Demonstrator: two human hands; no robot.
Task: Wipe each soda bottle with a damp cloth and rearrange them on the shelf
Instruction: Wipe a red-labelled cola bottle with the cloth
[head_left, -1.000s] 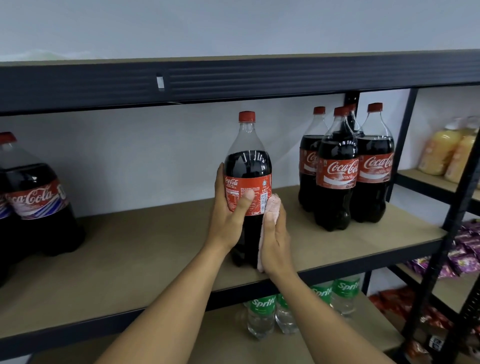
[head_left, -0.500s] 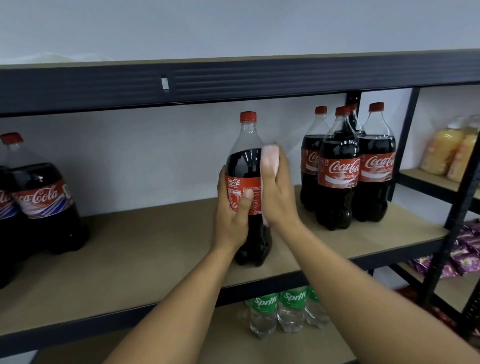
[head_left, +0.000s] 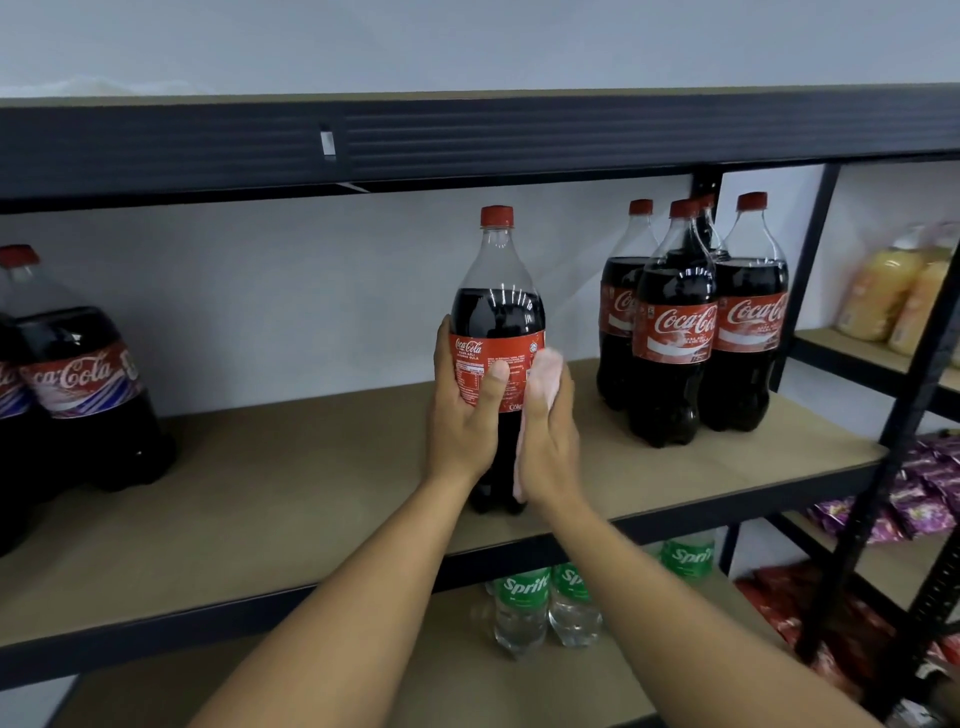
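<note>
Right hand (head_left: 550, 441) dropped from shoulder to label (head_left: 485, 358) level, held flat, pressing cloth (head_left: 546, 370) on soda bottle (head_left: 496, 306) side; left hand (head_left: 465, 415) wrapped round label; bottle upright mid shelf (head_left: 260, 493). Wiping mid-stroke, placement likely next

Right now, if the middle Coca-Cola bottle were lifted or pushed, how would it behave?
Probably heavy: the Coca-Cola bottle is large and full to its shoulder. Likely tippy if pushed high, being tall on a narrow base; the left hand grips it. Possibly slick where the right hand presses the cloth.
</note>
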